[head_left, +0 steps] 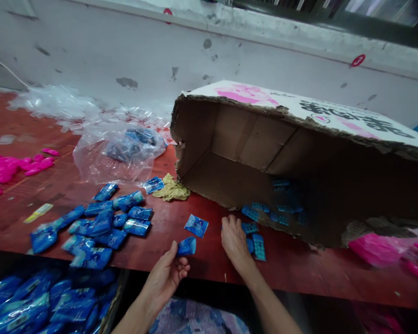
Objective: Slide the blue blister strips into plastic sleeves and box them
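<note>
My left hand (170,271) pinches a small blue printed packet (187,246) between thumb and fingers, just over the table's front edge. Beyond it a flat blue printed sachet (196,225) lies on the red surface. With fingers bent downward, my right hand (235,236) is at the table before the carton's mouth; a sliver of blue shows by its fingertips, but what it grips is mostly hidden. Beside that hand lie several blue studded pieces (259,247). More of them lie inside the torn cardboard box (230,174), which rests on its side.
Filled blue packets (102,222) are heaped on the left of the red table (209,204), with more in a container (119,297) below. Behind are a clear plastic bag (90,160), a yellowish crumpled cloth (171,189) and transparent pieces (62,104). Pink items (7,168) lie far left.
</note>
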`<state>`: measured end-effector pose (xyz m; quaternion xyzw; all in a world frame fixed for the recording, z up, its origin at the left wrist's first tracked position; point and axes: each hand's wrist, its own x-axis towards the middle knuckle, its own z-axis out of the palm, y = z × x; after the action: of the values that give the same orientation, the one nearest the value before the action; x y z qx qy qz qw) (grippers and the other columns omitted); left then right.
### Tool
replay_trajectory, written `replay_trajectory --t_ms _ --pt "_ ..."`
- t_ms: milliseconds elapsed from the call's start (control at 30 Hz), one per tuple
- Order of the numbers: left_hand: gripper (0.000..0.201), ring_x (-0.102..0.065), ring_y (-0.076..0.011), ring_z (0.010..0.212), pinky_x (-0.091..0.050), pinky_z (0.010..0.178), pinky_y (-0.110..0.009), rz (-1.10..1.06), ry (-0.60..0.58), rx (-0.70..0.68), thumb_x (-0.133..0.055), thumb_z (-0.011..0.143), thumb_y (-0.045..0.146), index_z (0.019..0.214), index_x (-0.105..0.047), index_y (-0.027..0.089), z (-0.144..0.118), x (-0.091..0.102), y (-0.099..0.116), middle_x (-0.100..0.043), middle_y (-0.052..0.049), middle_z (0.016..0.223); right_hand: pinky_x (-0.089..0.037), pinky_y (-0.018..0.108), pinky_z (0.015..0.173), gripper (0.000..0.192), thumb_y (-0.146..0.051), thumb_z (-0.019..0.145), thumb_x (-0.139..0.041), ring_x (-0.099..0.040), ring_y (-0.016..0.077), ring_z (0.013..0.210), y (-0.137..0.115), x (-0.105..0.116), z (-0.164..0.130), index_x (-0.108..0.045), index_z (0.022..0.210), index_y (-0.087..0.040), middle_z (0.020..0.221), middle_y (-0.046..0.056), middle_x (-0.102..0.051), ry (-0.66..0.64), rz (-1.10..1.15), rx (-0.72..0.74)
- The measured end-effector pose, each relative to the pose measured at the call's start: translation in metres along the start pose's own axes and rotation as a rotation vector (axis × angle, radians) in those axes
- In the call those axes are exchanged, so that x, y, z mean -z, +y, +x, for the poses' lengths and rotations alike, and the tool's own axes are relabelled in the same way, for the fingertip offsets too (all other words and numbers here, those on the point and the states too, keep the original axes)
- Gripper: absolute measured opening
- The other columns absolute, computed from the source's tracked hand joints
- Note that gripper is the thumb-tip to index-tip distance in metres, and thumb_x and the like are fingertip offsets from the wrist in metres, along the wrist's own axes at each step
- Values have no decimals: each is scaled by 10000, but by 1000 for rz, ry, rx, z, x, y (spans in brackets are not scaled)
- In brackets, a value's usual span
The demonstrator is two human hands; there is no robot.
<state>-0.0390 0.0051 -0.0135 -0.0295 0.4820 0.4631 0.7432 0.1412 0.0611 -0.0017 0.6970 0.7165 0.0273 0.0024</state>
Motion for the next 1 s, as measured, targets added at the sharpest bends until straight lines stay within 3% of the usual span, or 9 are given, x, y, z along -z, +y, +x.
replay_trajectory --t_ms 100,233,300,400,533,600,700,833,1000 --pt "197 -560 -124 417 -438 389 -186 14 -25 -8 -565 789 290 677 -514 136 1 1 -1 -582 -38 472 -427 291 676 285 -32 798 -447 -517 237 911 7 1 3 -549 1033 -156 985 109 -566 4 -2 -2" --pt "191 -563 -128 423 -430 380 -184 40 -26 -29 -572 783 283 678 -515 133 4 2 -1 -586 -42 481 -427 361 687 417 -344 813 -550 -518 296 918 9 0 7 -481 1186 -170 1016 142 -554 47 50 -96" --pt "174 -561 -126 421 -431 379 -183 51 -22 -49 -568 786 276 696 -520 134 5 1 0 -587 -40 481 -421 367 651 378 -361 794 -570 -531 299 865 6 -5 9 -536 1113 -162 993 158 -546 78 187 -178" --pt "158 -555 -124 411 -438 381 -186 52 -11 -66 -559 792 272 712 -517 142 6 0 3 -584 -32 476 -411 356 641 202 -203 762 -572 -534 283 851 2 -15 13 -600 959 -167 1040 162 -516 131 429 -223" --pt "185 -550 -118 408 -437 378 -183 14 10 -43 -561 790 289 692 -507 142 6 -3 5 -578 -30 477 -406 364 759 246 -88 706 -499 -517 253 927 10 -20 16 -608 899 -193 1047 109 -525 177 618 -201" --pt "196 -547 -116 406 -435 373 -180 -6 17 -24 -560 789 299 687 -509 140 7 -5 5 -573 -28 473 -405 346 809 221 -110 710 -467 -525 223 925 18 -17 15 -603 865 -188 967 76 -560 193 741 -184" --pt "203 -544 -112 402 -436 370 -178 -17 20 1 -559 791 298 679 -515 135 7 -6 4 -564 -23 464 -449 289 741 196 -212 779 -422 -564 178 832 24 -8 2 -586 882 -182 853 38 -599 188 975 -173" --pt "203 -550 -115 409 -440 371 -179 -1 7 7 -585 774 295 675 -525 128 8 -7 1 -567 -26 467 -433 283 798 111 -223 772 -494 -547 183 943 9 9 -29 -596 803 -189 988 48 -590 172 1498 -116" --pt "200 -547 -112 408 -446 379 -180 9 -7 -14 -585 774 290 675 -530 126 9 -10 -2 -559 -20 458 -417 294 823 111 -209 767 -522 -545 176 925 -15 10 -47 -628 800 -204 933 38 -595 136 1508 -81"
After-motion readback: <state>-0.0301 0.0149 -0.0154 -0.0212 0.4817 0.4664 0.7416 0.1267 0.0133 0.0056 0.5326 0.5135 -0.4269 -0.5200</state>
